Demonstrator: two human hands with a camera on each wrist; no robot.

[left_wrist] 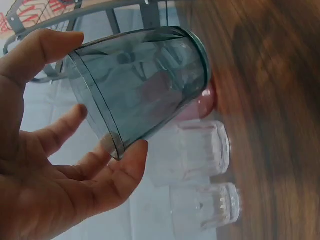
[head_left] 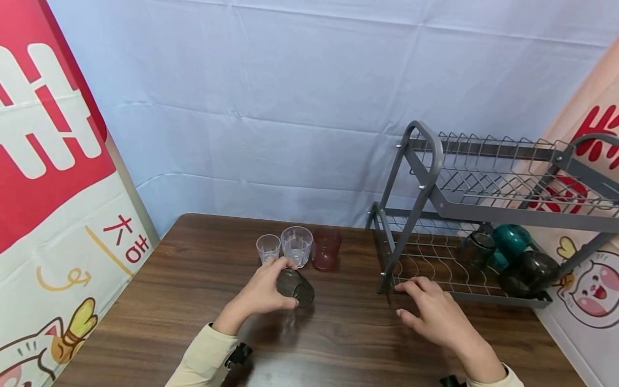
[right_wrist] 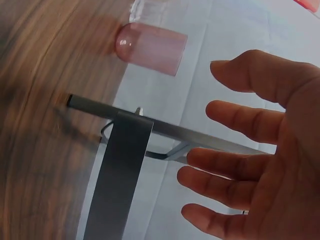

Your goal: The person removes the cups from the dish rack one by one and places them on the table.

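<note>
My left hand (head_left: 263, 290) grips a dark grey see-through glass (head_left: 296, 287) by its rim, thumb on one side and fingers on the other. In the left wrist view the glass (left_wrist: 142, 82) is tilted, its base toward the table. Just behind it stand a small clear glass (head_left: 268, 247), a wider clear glass (head_left: 297, 244) and a red glass (head_left: 326, 248) in a row. My right hand (head_left: 435, 312) holds nothing; its fingers are spread, near the front left foot of the grey metal dish rack (head_left: 411, 215).
On the rack's lower shelf, at its right, lie a dark glass (head_left: 476, 248), a teal glass (head_left: 511, 240) and a larger dark glass (head_left: 528, 273). The rack's upper wire shelf (head_left: 503, 185) overhangs them. A pale cloth (head_left: 271, 118) hangs behind the brown wooden table (head_left: 193, 279).
</note>
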